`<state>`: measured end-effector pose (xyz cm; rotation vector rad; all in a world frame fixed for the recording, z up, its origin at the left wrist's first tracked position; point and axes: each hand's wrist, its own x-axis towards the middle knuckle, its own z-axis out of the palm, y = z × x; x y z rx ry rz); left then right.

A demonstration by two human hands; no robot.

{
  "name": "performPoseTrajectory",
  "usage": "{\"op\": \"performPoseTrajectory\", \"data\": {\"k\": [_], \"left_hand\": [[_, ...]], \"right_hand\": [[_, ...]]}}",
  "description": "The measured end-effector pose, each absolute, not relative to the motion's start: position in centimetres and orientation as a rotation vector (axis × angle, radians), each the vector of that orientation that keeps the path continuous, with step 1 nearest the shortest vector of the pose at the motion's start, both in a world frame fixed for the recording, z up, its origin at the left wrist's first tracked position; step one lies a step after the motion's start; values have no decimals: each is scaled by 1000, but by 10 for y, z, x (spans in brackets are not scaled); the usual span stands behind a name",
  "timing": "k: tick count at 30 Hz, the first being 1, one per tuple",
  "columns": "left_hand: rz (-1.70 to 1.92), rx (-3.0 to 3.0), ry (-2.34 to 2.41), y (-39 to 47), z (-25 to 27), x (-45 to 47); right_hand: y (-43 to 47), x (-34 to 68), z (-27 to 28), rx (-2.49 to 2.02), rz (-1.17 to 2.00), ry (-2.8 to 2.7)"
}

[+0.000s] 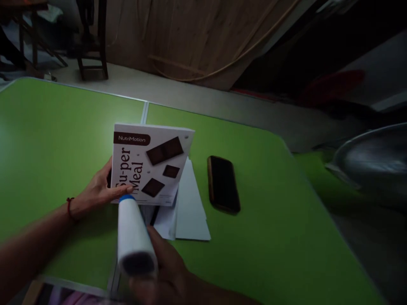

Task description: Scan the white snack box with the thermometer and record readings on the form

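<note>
A white box point(159, 167) printed "NutriMotion Su-per Meal" with pictures of dark chocolate pieces stands tilted above the green table point(273, 237). My left hand point(100, 186) grips its left side, thumb across the lower front and the other fingers hidden behind. Closed around a white handheld device point(135, 237) is my right hand point(168, 262), partly blurred at the bottom. The device has a blue far end near my left thumb and a dark oval near end; its exact kind is unclear. White papers point(192, 212) lie under and beside the box, with a thin dark item partly showing.
To the right of the papers, a phone point(224, 184) in a brown-edged case lies face up. A seam point(144, 112) splits the tabletop. Beyond the far edge are a dark chair point(92, 51) and a wooden panel point(203, 38). A shiny rounded metal object point(375, 156) is at right.
</note>
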<state>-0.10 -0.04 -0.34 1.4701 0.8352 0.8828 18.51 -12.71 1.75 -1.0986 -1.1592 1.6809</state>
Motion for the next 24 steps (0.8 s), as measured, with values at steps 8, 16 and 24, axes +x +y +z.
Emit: {"op": "performPoseTrajectory", "data": {"k": [8, 16, 24], "left_hand": [[850, 1513, 827, -2, 2, 0], [838, 1504, 820, -1, 4, 0], [831, 1486, 815, -1, 7, 0]], "right_hand": [[-134, 191, -15, -1190, 1627, -957], [-121, 184, -10, -1264, 1683, -779], [-124, 182, -17, -1293, 1655, -707]]}}
